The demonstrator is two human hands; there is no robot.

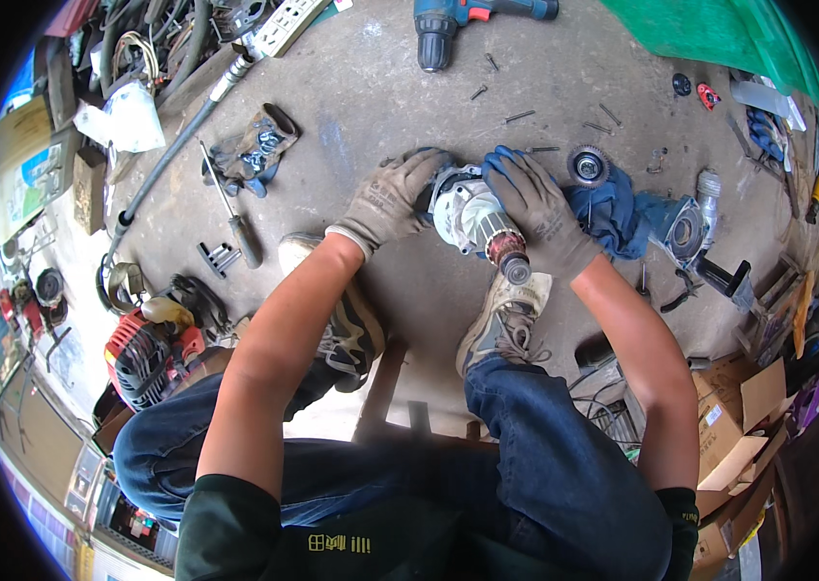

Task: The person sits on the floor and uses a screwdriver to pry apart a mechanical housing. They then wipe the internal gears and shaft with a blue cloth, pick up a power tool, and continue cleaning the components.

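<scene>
Between my feet, just above the floor, is a silver metal gear housing point(453, 205) with a motor armature point(499, 240) sticking out toward me. My left hand point(388, 197), in a grey work glove, grips the housing's left side; its fingertips are partly hidden behind it. On the right side my gloved right hand point(537, 215) is closed round the housing, fingers over its far edge, palm beside the armature. Right of that hand, a round toothed gear point(588, 167) lies next to a blue cloth point(613, 211). A blue power tool body point(681, 230) with an open round end lies further right.
A cordless drill point(437, 37) lies at the far side, with several loose screws point(520, 116) nearer. To the left are a screwdriver point(240, 232), a pair of worn gloves point(253, 150) and a red power tool point(143, 353). Cardboard boxes point(734, 416) stand at the right.
</scene>
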